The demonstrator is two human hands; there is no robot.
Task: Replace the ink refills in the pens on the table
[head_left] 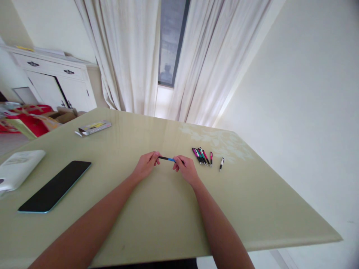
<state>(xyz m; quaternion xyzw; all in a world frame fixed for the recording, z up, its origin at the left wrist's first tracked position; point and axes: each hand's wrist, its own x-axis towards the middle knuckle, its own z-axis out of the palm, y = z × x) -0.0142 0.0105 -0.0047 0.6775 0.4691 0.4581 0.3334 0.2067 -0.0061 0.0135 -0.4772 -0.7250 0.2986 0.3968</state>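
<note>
Pale curtains [131,56] hang beyond the far edge of a greenish table [157,224]. Between its left and right edges, the left hand [146,164] and right hand [186,169] pinch 1 blue-and-black pen [167,158] by opposite ends. Rightward lie grouped pens [203,156] and 1 white-and-black pen [221,164].

Bare forearms [104,211], dark clothing [157,265] (only a sliver shows)

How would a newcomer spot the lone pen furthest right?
Find the table; right of the right hand lie several pens. The lone pen lies furthest right, with a gap from the rest. It is white and black, unlike the pink pen, its nearest neighbour.
</note>
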